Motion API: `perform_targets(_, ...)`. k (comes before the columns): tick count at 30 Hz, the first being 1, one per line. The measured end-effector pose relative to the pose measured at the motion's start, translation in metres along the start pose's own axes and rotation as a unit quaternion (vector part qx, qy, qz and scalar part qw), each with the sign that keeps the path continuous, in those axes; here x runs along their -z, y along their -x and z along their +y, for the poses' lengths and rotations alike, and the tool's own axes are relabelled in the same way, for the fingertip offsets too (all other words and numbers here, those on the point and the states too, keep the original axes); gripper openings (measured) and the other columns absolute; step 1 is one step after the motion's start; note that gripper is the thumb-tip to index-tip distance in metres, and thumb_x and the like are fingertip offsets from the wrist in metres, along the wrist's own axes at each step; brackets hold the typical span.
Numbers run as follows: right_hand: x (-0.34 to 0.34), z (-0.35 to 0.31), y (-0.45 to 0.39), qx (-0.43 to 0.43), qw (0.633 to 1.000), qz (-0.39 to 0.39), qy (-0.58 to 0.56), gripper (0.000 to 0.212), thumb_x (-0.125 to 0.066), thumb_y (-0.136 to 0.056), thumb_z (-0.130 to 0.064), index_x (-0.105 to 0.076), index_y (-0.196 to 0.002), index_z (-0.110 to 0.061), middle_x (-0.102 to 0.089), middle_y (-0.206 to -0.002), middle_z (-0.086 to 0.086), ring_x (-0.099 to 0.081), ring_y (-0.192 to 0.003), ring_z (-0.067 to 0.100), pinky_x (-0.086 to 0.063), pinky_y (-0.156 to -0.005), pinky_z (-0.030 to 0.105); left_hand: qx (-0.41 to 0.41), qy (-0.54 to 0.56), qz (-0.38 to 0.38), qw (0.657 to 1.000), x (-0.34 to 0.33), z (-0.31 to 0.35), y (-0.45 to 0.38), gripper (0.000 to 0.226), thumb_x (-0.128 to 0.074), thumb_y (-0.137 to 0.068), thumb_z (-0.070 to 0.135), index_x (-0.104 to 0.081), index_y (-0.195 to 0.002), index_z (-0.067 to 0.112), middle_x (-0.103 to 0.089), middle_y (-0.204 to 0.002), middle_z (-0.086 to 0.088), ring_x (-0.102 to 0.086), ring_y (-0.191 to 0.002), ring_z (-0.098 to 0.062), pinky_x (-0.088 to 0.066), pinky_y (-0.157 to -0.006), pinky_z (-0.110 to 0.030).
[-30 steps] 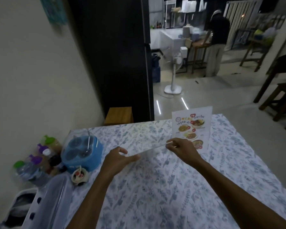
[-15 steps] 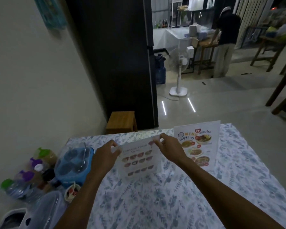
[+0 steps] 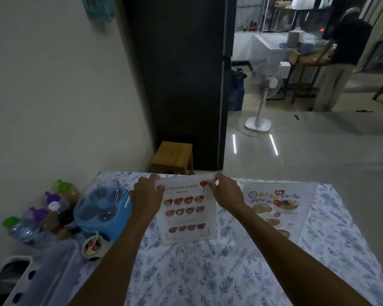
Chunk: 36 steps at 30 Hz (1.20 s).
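Left hand (image 3: 146,197) and right hand (image 3: 227,192) each pinch a top corner of the clear acrylic stand holding the white Chinese food menu card (image 3: 187,214); stand upright, its base on the blue-floral tablecloth (image 3: 208,272), near the far table edge; second colourful menu stand (image 3: 276,208) just to its right; blue plastic condiment caddy (image 3: 102,209) just left, behind left wrist.

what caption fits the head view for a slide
Left grip and right grip hold a Chinese food menu upright by its top corners beside a second menu
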State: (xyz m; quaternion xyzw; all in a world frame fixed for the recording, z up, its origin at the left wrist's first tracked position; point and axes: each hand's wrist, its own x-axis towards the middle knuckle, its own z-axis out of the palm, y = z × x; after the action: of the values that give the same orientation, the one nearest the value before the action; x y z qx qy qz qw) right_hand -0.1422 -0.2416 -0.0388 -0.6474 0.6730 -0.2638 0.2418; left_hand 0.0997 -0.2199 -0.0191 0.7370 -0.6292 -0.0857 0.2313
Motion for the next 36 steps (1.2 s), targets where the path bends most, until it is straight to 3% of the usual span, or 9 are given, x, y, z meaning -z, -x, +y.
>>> perform_targets(5,0.002,0.0,0.001,0.007,1.0,-0.011,0.009,0.038,-0.046,-0.095,-0.055,-0.061,-0.104,-0.022,-0.072,-0.097,0.001,-0.068,-0.085,0.018,-0.06,-0.075,0.042,-0.038,-0.026,0.024,0.999,-0.002,0.011,0.004,0.028,-0.06,-0.092,0.028,-0.064,-0.119,0.021,-0.061,-0.122,-0.01,-0.058,-0.11,-0.031,-0.042,-0.099,-0.049)
perform_targets(11,0.012,0.001,0.019,-0.036,0.999,0.005,-0.002,0.029,-0.055,-0.097,-0.038,-0.059,-0.117,-0.017,-0.072,-0.097,0.005,-0.067,-0.077,0.015,-0.058,-0.071,0.035,-0.161,-0.085,0.045,0.982,-0.008,0.035,0.026,0.05,-0.064,-0.09,0.033,-0.055,-0.137,0.02,-0.038,-0.156,-0.008,-0.031,-0.146,-0.027,-0.018,-0.117,-0.055)
perform_targets(14,0.02,0.005,0.038,-0.035,0.999,0.029,-0.009,0.028,-0.059,-0.097,-0.032,-0.062,-0.118,-0.015,-0.075,-0.098,0.006,-0.066,-0.077,0.012,-0.056,-0.07,0.028,-0.245,-0.055,0.084,0.964,-0.015,0.052,0.041,0.037,-0.063,-0.088,0.036,-0.066,-0.121,0.019,-0.06,-0.137,-0.007,-0.053,-0.129,-0.027,-0.029,-0.113,-0.055)
perform_targets(18,0.035,0.021,0.065,-0.02,0.998,0.049,0.038,0.015,-0.058,-0.097,-0.028,-0.069,-0.1,-0.018,-0.074,-0.094,-0.001,-0.064,-0.074,0.006,-0.051,-0.063,0.019,-0.33,-0.034,0.095,0.939,-0.032,0.076,0.066,0.013,-0.069,-0.084,0.033,-0.073,-0.087,0.021,-0.076,-0.087,-0.001,-0.069,-0.078,-0.02,-0.051,-0.091,-0.048)
perform_targets(21,0.051,0.048,0.085,-0.058,0.995,0.039,0.07,0.019,-0.057,-0.094,-0.025,-0.069,-0.081,-0.016,-0.073,-0.08,0.0,-0.068,-0.069,0.013,-0.06,-0.069,0.04,-0.328,-0.003,-0.009,0.945,-0.053,0.095,0.081,0.015,-0.058,-0.091,0.029,-0.069,-0.083,0.023,-0.07,-0.078,0.004,-0.064,-0.068,-0.017,-0.048,-0.075,-0.037)
perform_targets(24,0.074,0.081,0.101,-0.104,0.989,0.051,0.094,0.021,-0.058,-0.091,-0.029,-0.067,-0.074,-0.019,-0.075,-0.078,0.0,-0.07,-0.066,0.015,-0.061,-0.068,0.042,-0.316,0.048,-0.054,0.946,-0.076,0.111,0.086,0.015,-0.06,-0.089,0.028,-0.068,-0.099,0.02,-0.068,-0.092,0.001,-0.065,-0.08,-0.022,-0.051,-0.071,-0.038)
perform_targets(27,0.1,0.109,0.108,-0.162,0.981,0.075,0.071,0.011,-0.064,-0.092,-0.031,-0.067,-0.095,-0.021,-0.077,-0.091,0.001,-0.072,-0.075,0.018,-0.06,-0.07,0.037,-0.267,0.062,-0.104,0.956,-0.096,0.128,0.085,0.039,-0.058,-0.092,0.035,-0.057,-0.125,0.015,-0.063,-0.116,-0.005,-0.062,-0.102,-0.026,-0.052,-0.084,-0.041)
perform_targets(29,0.113,0.129,0.106,-0.191,0.975,0.089,0.064,0.021,-0.065,-0.091,-0.031,-0.058,-0.107,-0.018,-0.075,-0.094,0.003,-0.071,-0.078,0.02,-0.058,-0.068,0.035,-0.246,0.058,-0.126,0.959,-0.109,0.136,0.082,0.048,-0.056,-0.094,0.039,-0.049,-0.134,0.013,-0.058,-0.125,-0.007,-0.059,-0.109,-0.026,-0.051,-0.089,-0.041)
perform_targets(36,0.133,0.181,0.074,-0.229,0.966,0.11,0.044,0.053,-0.073,-0.086,-0.029,-0.046,-0.127,-0.008,-0.068,-0.116,0.014,-0.065,-0.094,0.026,-0.051,-0.071,0.034,-0.185,0.065,-0.148,0.969,-0.143,0.16,0.065,0.053,-0.057,-0.093,0.047,-0.043,-0.133,0.014,-0.06,-0.122,-0.01,-0.061,-0.104,-0.028,-0.054,-0.082,-0.043)
